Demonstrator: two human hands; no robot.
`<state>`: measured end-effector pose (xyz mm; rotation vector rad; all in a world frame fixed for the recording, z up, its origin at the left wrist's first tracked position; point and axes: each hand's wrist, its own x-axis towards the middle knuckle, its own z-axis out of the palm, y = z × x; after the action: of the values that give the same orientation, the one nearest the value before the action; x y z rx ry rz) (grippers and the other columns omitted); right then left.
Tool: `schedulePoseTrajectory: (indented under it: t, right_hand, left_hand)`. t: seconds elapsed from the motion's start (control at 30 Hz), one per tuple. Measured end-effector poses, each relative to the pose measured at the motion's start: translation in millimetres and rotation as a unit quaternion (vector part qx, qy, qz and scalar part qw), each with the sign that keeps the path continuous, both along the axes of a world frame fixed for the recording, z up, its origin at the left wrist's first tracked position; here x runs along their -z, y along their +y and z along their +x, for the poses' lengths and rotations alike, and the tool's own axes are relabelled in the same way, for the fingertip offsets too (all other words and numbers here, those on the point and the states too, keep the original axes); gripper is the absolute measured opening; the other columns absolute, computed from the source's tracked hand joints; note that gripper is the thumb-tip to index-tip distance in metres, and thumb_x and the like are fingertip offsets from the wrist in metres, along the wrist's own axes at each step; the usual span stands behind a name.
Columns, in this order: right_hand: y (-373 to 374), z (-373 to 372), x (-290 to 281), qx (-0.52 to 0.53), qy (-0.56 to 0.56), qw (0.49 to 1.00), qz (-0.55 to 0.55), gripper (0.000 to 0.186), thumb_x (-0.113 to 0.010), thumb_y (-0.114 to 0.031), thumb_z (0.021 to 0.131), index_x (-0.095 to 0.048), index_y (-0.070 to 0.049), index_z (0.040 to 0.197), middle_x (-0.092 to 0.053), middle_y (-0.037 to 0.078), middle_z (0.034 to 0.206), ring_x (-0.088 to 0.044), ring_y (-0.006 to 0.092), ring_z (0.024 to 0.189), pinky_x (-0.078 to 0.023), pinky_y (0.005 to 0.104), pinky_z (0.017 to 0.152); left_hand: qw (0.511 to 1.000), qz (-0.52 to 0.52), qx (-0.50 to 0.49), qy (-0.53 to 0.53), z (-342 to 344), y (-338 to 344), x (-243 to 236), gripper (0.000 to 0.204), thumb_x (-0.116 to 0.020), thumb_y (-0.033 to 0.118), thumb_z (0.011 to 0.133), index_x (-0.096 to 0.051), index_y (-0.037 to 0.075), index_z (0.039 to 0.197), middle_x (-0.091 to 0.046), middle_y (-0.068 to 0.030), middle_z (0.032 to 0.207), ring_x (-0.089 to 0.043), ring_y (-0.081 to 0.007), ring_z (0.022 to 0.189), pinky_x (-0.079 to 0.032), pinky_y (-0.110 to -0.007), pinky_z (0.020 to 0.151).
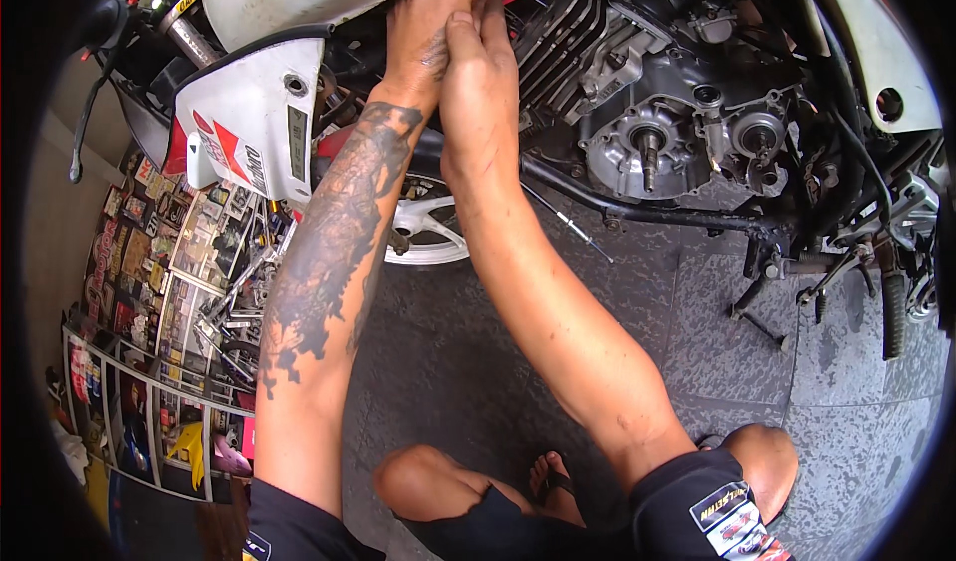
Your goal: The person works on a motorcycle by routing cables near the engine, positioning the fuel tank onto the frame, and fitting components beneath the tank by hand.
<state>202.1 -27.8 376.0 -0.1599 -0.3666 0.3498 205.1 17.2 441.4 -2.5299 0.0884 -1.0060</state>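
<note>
Both my arms reach up to the front of a motorcycle engine (pixel 657 113), below the pale fuel tank (pixel 289 3). My left hand (pixel 423 33) goes in under the tank's edge, and its fingers are hidden there. Against it, my right hand (pixel 481 63) is closed, with thumb and fingers drawn together beside the finned cylinder (pixel 563 48). Whatever lies in its grasp is hidden. To the right, the engine's side is uncovered, showing a bare metal shaft (pixel 649 158) and a round housing (pixel 757 135).
A black frame tube (pixel 637 208) runs beneath the engine. The white fairing (pixel 254 113) and front wheel (pixel 428 227) are on the left, beyond them a shelf rack (pixel 149 382) full of packages. At right hang a footpeg (pixel 893 312) and white tail panel (pixel 886 43). Dark tiles (pixel 717 362) lie below.
</note>
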Motion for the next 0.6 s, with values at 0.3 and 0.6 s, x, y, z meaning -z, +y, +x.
schedulePoseTrajectory:
  t: [0.3, 0.6]
  right_hand:
    - [-3, 35, 0, -0.093, 0.033, 0.982, 0.164, 0.056, -0.046, -0.021, 0.095, -0.030, 0.012, 0.137, -0.044, 0.020, 0.135, -0.042, 0.0223, 0.123, -0.033, 0.0284, 0.101]
    - [5, 61, -6, -0.066, -0.016, 0.996, 0.050, 0.076, -0.030, -0.061, 0.094, -0.047, 0.006, 0.127, -0.053, 0.011, 0.122, -0.048, 0.0201, 0.113, -0.034, 0.0291, 0.098]
  left_hand:
    - [0.995, -0.095, -0.033, -0.004, -3, -12, 5, 0.025, -0.054, 0.015, 0.090, -0.060, -0.002, 0.108, -0.063, -0.0144, 0.104, -0.060, -0.0238, 0.092, -0.047, -0.031, 0.081]
    - [0.906, -0.417, -0.009, 0.074, -6, -18, -10, 0.037, -0.056, 0.025, 0.093, -0.054, -0.006, 0.114, -0.061, -0.0122, 0.104, -0.056, -0.0158, 0.097, -0.045, -0.028, 0.085]
